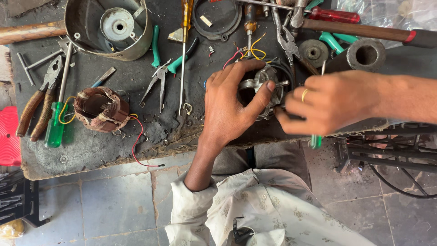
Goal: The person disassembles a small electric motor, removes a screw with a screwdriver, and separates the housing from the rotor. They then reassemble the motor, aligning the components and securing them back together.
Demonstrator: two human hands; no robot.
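Observation:
My left hand [230, 102] grips a small metal motor housing [265, 82] on the dark workbench [91, 150], thumb pressed on its front and fingers curled over its top. My right hand [325, 102], a ring on one finger, is closed around a tool with a green handle [315, 141] whose tip meets the housing's right side. Red, yellow and black wires [252, 52] run out behind the housing.
A copper-wound stator [100, 109] lies at the left beside a green screwdriver [55, 127] and brown-handled pliers [38, 102]. A round metal casing [109, 27] sits at the back. Needle-nose pliers [159, 77], a hammer [368, 32] and a metal ring [366, 54] lie around.

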